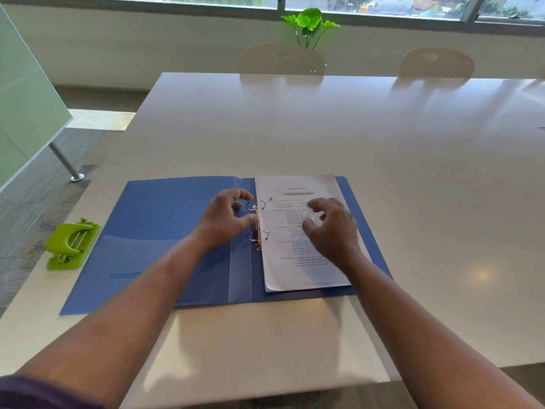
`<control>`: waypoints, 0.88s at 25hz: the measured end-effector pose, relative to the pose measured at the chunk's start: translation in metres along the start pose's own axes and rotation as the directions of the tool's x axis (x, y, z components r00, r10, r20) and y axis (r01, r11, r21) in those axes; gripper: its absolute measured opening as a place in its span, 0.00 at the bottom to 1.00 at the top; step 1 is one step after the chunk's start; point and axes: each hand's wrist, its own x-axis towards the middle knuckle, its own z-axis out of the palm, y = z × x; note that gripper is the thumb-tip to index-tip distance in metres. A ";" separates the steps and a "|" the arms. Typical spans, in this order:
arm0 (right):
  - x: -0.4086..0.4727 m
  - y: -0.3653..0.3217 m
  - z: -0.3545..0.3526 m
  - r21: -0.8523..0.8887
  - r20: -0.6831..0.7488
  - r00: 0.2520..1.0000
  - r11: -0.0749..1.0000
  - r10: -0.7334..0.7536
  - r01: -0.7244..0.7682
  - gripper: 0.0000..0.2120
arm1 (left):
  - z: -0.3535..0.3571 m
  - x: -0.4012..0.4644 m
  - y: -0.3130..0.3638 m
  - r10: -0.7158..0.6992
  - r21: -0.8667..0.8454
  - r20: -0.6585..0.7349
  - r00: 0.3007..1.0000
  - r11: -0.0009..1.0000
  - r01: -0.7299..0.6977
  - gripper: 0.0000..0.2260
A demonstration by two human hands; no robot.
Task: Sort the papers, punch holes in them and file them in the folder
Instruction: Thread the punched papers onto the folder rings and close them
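Observation:
A blue folder lies open on the white table. A stack of printed papers rests on its right half, threaded on the open metal rings at the spine. My left hand hovers at the rings, its fingers and thumb curled toward the upper ring half; I cannot tell whether they touch it. Over the middle of the papers my right hand hangs with its fingers loosely bent and holds nothing.
A green hole punch sits at the table's left edge beside the folder. Two pale chairs stand at the far side, with a green plant behind. A glass partition on a metal leg is on the left.

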 end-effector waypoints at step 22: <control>-0.028 -0.027 0.058 0.005 0.088 0.981 0.985 -0.172 0.173 0.08 | 0.025 -0.057 -0.016 0.287 0.408 -0.065 0.956 0.882 -0.237 0.07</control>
